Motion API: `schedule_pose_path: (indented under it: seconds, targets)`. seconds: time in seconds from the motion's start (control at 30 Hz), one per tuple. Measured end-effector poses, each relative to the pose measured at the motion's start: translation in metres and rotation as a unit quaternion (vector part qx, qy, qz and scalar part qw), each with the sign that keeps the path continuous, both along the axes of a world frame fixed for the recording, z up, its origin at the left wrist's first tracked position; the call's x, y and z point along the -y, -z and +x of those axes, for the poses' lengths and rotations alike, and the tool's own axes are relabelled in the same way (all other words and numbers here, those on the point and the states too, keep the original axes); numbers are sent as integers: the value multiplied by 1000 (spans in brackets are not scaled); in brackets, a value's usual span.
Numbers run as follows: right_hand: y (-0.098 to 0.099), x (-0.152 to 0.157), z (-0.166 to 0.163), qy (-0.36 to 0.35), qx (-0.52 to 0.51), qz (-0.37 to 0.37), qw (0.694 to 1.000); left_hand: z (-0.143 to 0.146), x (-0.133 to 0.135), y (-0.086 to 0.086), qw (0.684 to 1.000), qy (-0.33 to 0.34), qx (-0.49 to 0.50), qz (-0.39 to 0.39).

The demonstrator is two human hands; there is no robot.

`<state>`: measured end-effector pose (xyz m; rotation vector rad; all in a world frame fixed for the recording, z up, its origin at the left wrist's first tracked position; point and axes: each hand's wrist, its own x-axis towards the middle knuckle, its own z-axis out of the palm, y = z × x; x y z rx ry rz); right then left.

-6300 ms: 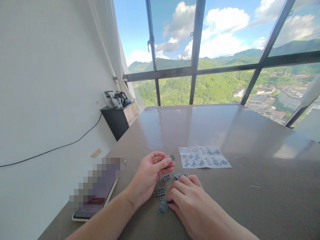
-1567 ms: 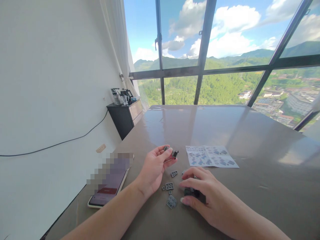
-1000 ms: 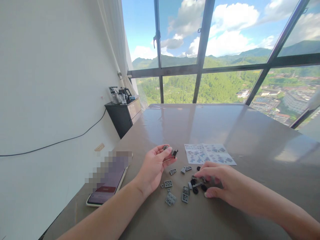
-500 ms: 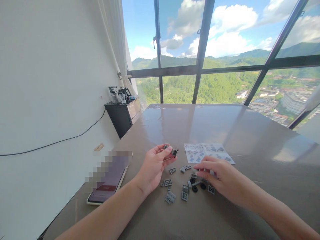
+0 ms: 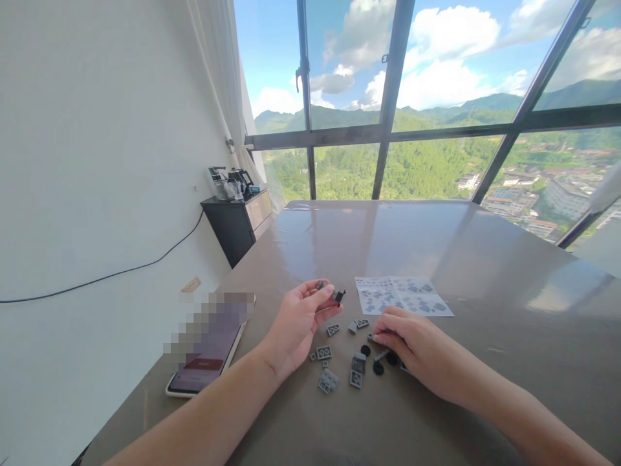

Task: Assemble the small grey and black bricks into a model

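Observation:
Between the thumb and fingers of my left hand (image 5: pixel 298 327) is a small dark brick assembly (image 5: pixel 338 296), held above the table and partly covered by the fingers. My right hand (image 5: pixel 412 336) is lower, its thumb and forefinger pinching a small grey brick (image 5: pixel 370 337) among the loose pieces. Under and beside that hand lie black wheels (image 5: pixel 378 368) and a grey axle piece (image 5: pixel 382 356), partly hidden. A clear and grey piece (image 5: pixel 359 363) is close to a grey brick (image 5: pixel 356 379). Further left are a grey brick (image 5: pixel 324 352) and a grey studded plate (image 5: pixel 329 380).
A printed instruction sheet (image 5: pixel 402 296) lies beyond my right hand on the brown table (image 5: pixel 339 239). At the left edge rests a phone (image 5: pixel 208 369), partly pixelated. A dark cabinet (image 5: pixel 228 226) with a kettle stands by the window.
My right hand has come down and slightly left onto the loose pieces, its thumb and forefinger now closed on a small grey brick. My left hand keeps its hold on the assembly.

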<state>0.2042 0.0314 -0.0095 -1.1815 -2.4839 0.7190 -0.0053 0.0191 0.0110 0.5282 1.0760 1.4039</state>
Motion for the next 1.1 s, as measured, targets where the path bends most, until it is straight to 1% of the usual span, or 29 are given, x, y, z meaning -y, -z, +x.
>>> schedule_pose_path:
  seconds: [0.33,0.5,0.6,0.67,0.93,1.1]
  targets:
    - [1,-2,-1,32,-10,13,999,0,-1,3,1000,10,-5,5]
    - [-8,-10,13,47,4,-32,998,-1,-1,2,1000,11,-6,4]
    - [-11,-14,24,30,16,-63,997,-1,0,0,1000,13,-5,0]
    - [-12,-14,27,14,28,-69,997,-1,0,0,1000,14,-3,0]
    - [-12,-6,16,17,57,-37,998,-3,0,1,1000,11,0,13]
    - [-14,-2,16,5,54,-13,998,-5,-2,3,1000,11,2,20]
